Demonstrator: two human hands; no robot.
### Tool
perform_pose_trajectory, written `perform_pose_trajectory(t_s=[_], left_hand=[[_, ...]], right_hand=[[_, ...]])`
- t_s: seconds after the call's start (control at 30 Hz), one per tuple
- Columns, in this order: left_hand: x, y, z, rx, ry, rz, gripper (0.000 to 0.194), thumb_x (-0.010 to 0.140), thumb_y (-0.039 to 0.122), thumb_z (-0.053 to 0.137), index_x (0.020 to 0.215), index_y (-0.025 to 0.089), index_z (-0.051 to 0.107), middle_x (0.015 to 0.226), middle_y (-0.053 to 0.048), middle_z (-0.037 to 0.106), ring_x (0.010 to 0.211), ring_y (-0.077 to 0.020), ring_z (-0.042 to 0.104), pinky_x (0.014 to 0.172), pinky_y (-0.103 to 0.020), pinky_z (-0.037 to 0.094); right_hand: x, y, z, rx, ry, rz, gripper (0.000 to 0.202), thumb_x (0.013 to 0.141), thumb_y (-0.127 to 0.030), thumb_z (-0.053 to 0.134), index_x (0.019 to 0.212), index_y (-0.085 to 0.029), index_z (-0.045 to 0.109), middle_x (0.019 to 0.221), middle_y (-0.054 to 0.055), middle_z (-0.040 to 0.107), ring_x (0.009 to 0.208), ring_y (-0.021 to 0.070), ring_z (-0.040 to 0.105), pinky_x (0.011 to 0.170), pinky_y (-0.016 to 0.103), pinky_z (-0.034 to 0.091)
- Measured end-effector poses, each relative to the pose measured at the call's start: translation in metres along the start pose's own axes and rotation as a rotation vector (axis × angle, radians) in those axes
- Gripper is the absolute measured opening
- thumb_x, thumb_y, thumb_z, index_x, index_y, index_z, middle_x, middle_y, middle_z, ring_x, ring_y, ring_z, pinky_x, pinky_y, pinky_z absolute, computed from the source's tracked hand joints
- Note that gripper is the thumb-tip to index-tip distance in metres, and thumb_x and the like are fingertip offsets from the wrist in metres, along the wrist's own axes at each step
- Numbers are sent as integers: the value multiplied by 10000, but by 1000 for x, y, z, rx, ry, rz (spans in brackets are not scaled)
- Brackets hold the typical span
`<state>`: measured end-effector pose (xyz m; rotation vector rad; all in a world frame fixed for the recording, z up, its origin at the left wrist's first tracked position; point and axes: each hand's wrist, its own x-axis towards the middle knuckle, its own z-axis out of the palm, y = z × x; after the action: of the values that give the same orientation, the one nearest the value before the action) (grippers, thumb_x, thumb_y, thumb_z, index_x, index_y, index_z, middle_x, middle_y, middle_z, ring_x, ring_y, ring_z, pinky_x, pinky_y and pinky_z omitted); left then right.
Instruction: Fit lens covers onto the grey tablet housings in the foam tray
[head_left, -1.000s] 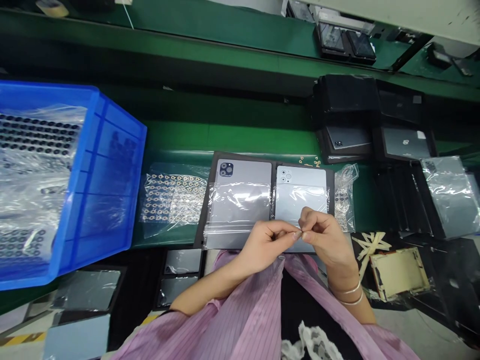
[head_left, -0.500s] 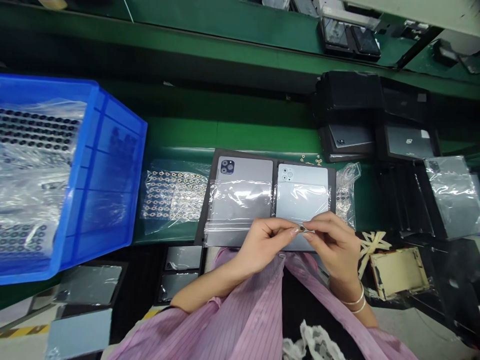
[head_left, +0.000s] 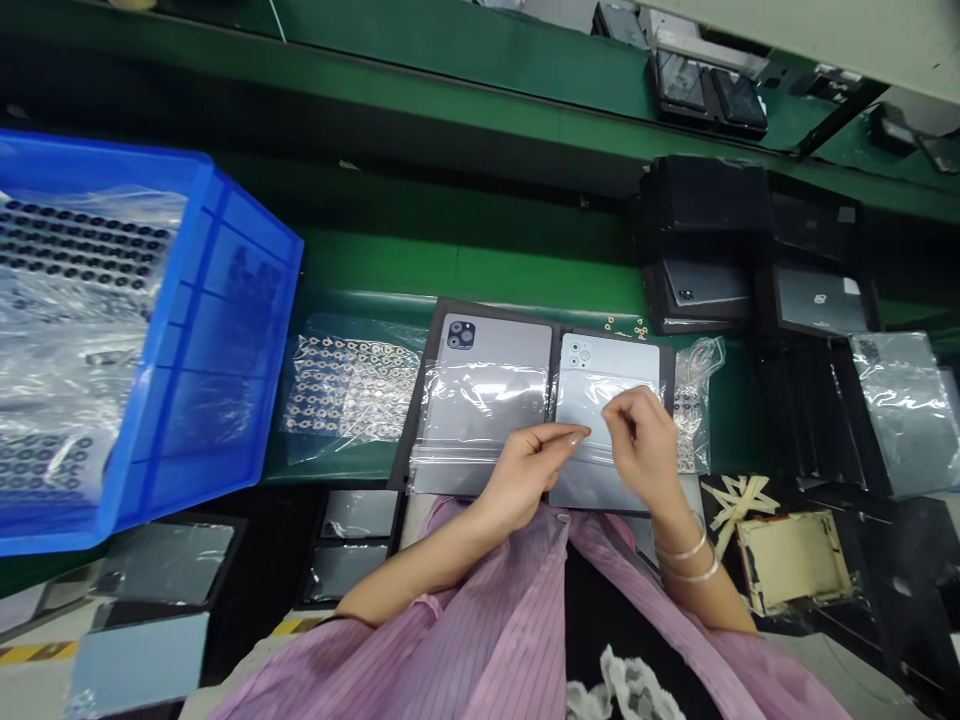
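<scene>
My left hand (head_left: 525,465) is closed in a pinch over the lower edge between two tablets. Whatever sits at its fingertips is too small to make out. Closed too, my right hand (head_left: 645,445) hovers above the lighter silver tablet (head_left: 622,350), thumb and fingertips together; any small piece in it cannot be made out. Left of that lies a grey tablet (head_left: 499,340) with a dark camera block. Both tablets lie back up in a black tray (head_left: 425,345), partly wrapped in clear film. A bag of ring-shaped parts (head_left: 349,385) lies left of the tray.
A blue crate (head_left: 247,330) with bagged parts stands at the left. Black trays with tablets (head_left: 705,200) are stacked at the back right. Loose small rings (head_left: 626,328) lie behind the tray, and another parts bag (head_left: 691,410) is right of it. A cream box (head_left: 795,560) sits lower right.
My hands have come apart from a shared pinch on a small dark piece. The right hand has moved up and turned over the silver tablet; the left has shifted slightly left.
</scene>
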<state>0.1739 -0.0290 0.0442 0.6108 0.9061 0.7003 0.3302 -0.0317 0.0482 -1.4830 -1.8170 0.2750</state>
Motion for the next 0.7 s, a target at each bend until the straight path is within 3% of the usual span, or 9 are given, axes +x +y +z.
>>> perform_pose_trajectory(t_s=[0.07,0.17,0.27,0.7], left_hand=[[3,-4,-4,-106,-19,-92,218,716,319,687,816,127,711,468,102,221,441,-44,131,413,-205,78],[5,-8,-11,-238,-41,-168,184,685,287,699,770,126,677,472,98,255,434,-34,135,401,-192,55],[6,-9,-15,-311,-38,-195,149,678,253,681,747,124,655,478,89,296,425,-29,153,388,-181,61],[7,-6,-20,-302,-97,-217,115,693,213,632,733,108,657,454,94,269,411,-25,157,374,-170,74]], right_hand=[[17,29,11,-170,18,12,154,920,-184,436,792,-186,521,794,28,544,729,148,505,615,266,356],[39,69,30,-392,-110,47,186,937,-219,426,824,-176,568,870,48,584,764,161,523,564,272,302],[48,94,44,-495,-200,41,212,949,-243,422,856,-171,599,908,51,603,785,164,537,537,276,265],[41,106,51,-450,-217,-52,307,968,-264,392,883,-168,671,891,56,632,812,151,570,628,247,358]])
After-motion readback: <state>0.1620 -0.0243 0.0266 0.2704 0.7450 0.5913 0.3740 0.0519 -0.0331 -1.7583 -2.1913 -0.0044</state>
